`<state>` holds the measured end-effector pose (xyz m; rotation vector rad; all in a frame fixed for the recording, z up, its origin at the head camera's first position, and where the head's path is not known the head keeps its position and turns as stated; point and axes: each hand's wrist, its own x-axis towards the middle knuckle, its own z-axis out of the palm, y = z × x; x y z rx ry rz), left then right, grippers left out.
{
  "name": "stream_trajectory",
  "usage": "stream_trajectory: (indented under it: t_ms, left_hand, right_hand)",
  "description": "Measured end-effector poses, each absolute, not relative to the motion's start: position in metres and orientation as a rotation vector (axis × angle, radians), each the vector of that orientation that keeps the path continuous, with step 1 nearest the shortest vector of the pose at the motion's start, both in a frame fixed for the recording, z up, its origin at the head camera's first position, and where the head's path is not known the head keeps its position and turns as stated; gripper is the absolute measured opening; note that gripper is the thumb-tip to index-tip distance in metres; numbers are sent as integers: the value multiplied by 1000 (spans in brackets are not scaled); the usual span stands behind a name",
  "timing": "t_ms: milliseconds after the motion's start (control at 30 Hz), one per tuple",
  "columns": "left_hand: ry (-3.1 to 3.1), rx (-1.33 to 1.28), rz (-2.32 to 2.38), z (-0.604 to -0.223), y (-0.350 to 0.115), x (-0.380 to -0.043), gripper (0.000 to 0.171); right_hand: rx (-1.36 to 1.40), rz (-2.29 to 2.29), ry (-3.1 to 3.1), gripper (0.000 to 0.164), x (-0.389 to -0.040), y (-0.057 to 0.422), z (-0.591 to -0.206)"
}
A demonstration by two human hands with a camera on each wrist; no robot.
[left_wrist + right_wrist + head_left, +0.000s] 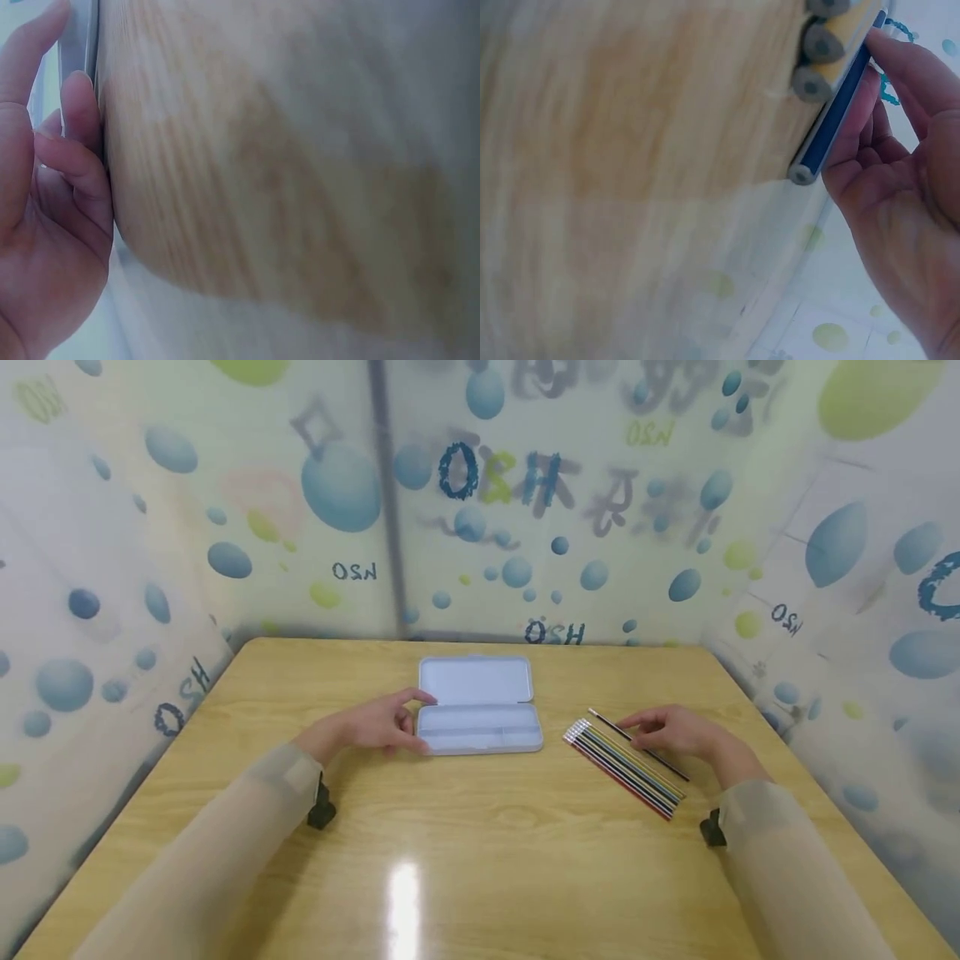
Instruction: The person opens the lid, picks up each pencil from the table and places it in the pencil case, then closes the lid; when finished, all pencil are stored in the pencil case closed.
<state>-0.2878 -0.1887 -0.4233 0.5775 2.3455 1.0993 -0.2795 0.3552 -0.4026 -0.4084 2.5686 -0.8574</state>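
A pale blue pencil case (480,750) lies with its lid (476,680) folded back, its compartments bare. My left hand (375,723) holds its left end, thumb at the front corner and index finger near the hinge. The other fingers of that hand (52,217) curl in beside the case. To the right, my right hand (671,733) pinches a dark blue pencil (660,763) that lies slightly apart from a slanted row of pencils (622,767). In the right wrist view, thumb and fingertips meet on the blue pencil (832,112), whose unsharpened end shows.
Everything is on a wooden table (450,835) with a bright light reflection near its front. Behind it and on both sides hangs a patterned curtain (480,552) with blue and green drops. The row of pencils lies between the case and my right hand.
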Motion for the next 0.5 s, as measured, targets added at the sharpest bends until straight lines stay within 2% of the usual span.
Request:
stream_trajectory:
  t_ms: [500]
  left_hand:
    - [2317,566,1094,-422,-188,-291,88]
  right_hand:
    - [-393,-760,2665,40,-282,356,-402]
